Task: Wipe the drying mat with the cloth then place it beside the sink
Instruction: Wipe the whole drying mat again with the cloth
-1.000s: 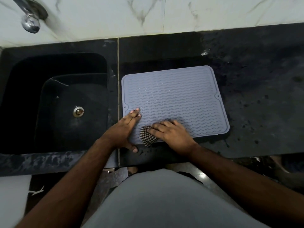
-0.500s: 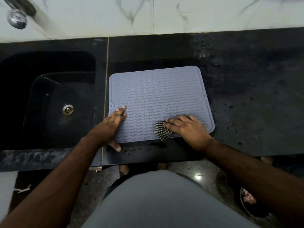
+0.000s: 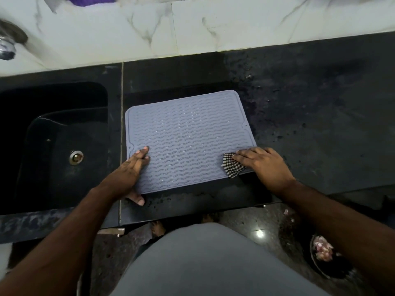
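Chrome tap (image 3: 7,47), left of the matte black sink basin (image 3: 64,146): blurred, cut by frame's left edge. Black-and-white checked cloth (image 3: 232,166), right of sink: mostly covered by right hand (image 3: 265,165). Purple object (image 3: 89,0) above sink: cropped at top edge, unidentifiable.

Grey drying mat (image 3: 188,142), wavy ribbed, flat on the dark counter just right of the black sink (image 3: 53,146). Checked black-and-white cloth (image 3: 232,165) bunched at the mat's near right corner, overhanging its edge.
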Available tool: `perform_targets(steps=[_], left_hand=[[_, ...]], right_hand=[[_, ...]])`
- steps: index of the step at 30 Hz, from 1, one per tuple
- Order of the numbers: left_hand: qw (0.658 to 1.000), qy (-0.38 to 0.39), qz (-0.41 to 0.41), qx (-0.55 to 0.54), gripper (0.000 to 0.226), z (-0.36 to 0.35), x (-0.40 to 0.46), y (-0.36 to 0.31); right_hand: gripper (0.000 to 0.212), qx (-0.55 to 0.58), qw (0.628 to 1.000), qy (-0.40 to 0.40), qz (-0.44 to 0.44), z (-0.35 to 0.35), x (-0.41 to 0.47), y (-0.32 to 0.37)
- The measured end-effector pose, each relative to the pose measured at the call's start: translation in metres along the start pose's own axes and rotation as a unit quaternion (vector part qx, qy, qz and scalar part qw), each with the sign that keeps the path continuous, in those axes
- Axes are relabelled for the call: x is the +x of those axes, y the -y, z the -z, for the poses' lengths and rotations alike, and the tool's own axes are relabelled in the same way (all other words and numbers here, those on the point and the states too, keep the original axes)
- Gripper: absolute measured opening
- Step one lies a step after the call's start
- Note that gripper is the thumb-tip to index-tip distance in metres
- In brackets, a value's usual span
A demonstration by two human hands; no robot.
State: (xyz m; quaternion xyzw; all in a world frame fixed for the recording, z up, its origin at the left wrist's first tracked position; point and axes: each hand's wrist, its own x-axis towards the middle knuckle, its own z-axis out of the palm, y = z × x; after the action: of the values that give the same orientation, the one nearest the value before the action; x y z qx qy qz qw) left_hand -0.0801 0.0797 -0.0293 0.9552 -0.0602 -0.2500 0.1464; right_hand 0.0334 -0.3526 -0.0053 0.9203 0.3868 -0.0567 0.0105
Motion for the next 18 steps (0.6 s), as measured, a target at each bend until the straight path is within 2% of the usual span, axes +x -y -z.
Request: perform_targets(steps=[6,9,11,13,15,16,17,18], left_hand=[[1.0,0.0,0.007,-0.011,0.153,0.003,0.0,-0.006],[1.0,0.003,0.009,-0.012,0.152,0.002,0.0,-0.006],[1.0,0.007,0.008,-0.011,0.151,0.002,0.0,-0.007],[0.999,-0.002,0.008,-0.047,0.143,0.003,0.001,-0.011],[0.995,-0.022,0.013,-0.094,0.129,0.003,0.002,-0.013],[0.994,-0.037,0.015,-0.105,0.121,0.002,0.001,-0.013],[0.992,-0.05,0.016,-0.111,0.115,-0.001,-0.001,-0.013],[0.991,-0.059,0.016,-0.117,0.112,-0.003,-0.003,-0.012]], right_hand=[[0.057,0.004,0.995,0.03,-0.09,0.008,-0.009,-0.007],[0.068,-0.007,0.989,0.019,-0.145,0.012,-0.009,-0.002],[0.078,0.047,0.987,0.009,-0.156,0.017,-0.007,0.005],[0.074,0.209,0.972,0.009,-0.111,0.025,0.0,0.02],[0.062,0.418,0.903,0.031,-0.097,0.033,0.012,0.047],[0.056,0.516,0.847,0.041,-0.121,0.035,0.02,0.064],[0.051,0.61,0.775,0.055,-0.158,0.037,0.028,0.084],[0.046,0.696,0.687,0.075,-0.193,0.037,0.036,0.103]])
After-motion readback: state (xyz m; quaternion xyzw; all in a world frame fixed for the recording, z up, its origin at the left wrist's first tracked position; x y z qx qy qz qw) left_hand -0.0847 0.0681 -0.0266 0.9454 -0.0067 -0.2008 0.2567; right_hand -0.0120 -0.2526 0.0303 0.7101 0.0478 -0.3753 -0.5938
